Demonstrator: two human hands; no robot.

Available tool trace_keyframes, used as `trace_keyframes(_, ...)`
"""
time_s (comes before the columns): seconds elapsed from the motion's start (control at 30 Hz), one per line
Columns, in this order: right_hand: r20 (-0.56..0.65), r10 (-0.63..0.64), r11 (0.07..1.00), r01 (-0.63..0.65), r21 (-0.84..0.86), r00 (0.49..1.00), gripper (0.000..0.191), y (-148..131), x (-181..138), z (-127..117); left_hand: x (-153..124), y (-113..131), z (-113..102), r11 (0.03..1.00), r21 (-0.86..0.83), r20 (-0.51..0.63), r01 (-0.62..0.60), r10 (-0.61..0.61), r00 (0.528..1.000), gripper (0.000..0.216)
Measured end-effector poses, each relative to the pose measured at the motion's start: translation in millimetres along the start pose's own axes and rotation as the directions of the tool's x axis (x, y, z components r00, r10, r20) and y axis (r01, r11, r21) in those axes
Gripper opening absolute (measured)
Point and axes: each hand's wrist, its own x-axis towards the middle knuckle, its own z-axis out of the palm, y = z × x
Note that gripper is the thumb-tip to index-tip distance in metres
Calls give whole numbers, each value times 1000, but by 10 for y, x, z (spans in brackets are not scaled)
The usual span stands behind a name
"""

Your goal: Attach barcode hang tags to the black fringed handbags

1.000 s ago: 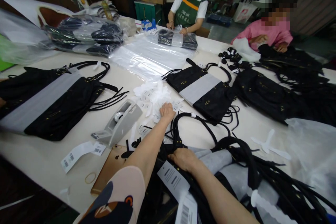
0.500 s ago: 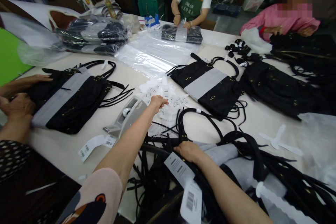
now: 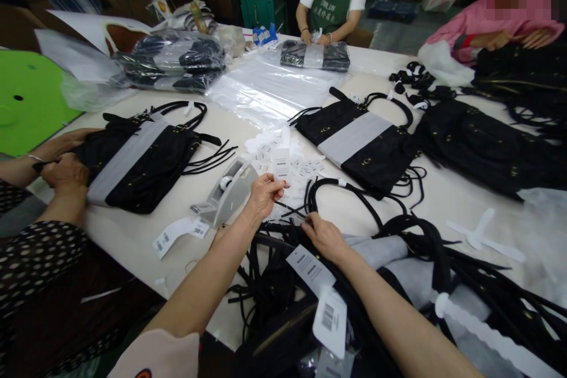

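Observation:
My left hand is pinched on a small white paper tag lifted from the heap of white tags on the table. My right hand rests with bent fingers on the black straps of the black and grey bag lying in front of me. Larger barcode hang tags lie over that bag. A grey tape dispenser stands just left of my left hand.
A co-worker's two hands at the left hold another black and grey bag. A third bag and a black pile lie to the right. Clear plastic bags, bagged goods and two more people are at the far side.
My left hand has drawn back from the tag heap with one tag pinched in it. My right hand has shifted up along the straps. The co-worker's hands came into view at the left.

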Motion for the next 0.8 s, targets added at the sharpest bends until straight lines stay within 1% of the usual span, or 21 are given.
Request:
trace_keyframes(0.07,-129,-26,985,47,163,991,32,-7,-9,1,-162,-59,46,999,-18,20,34,-34,999,27)
trace_keyframes(0.1,-158,-55,969,91,230,986,35,-6,-10,6,-239,-99,72,998,-18,35,53,-52,998,27)
trace_keyframes(0.17,-153,-136,938,177,298,979,40,-1,-7,23,-373,-184,123,996,-6,68,87,-86,994,25)
trace_keyframes(0.23,-113,-190,935,215,282,975,34,9,3,41,-468,-254,159,995,-9,91,96,-95,991,25)
trace_keyframes(0.3,-97,-191,952,208,224,977,27,16,10,50,-521,-282,172,996,-29,82,87,-84,993,26)
trace_keyframes(0.33,-111,-188,958,207,198,976,26,17,10,49,-534,-278,169,996,-44,63,82,-79,995,26)
trace_keyframes(0.4,-198,-185,963,217,158,963,26,15,2,37,-547,-238,150,994,-78,10,78,-77,997,28)
trace_keyframes(0.5,-383,-215,953,278,117,898,27,5,-22,16,-564,-153,117,989,-129,-38,68,-74,997,29)
trace_keyframes(0.53,-415,-230,949,297,103,880,27,4,-27,14,-572,-129,109,987,-143,-40,66,-73,997,28)
trace_keyframes(0.6,-399,-283,936,342,83,872,24,6,-28,25,-592,-97,102,984,-167,-41,61,-68,997,27)
trace_keyframes(0.67,-342,-331,918,384,100,879,20,15,-16,48,-613,-81,95,982,-183,-54,41,-52,997,26)
trace_keyframes(0.8,-236,-339,890,392,232,910,21,22,3,76,-644,-67,34,988,-153,-72,13,-24,997,24)
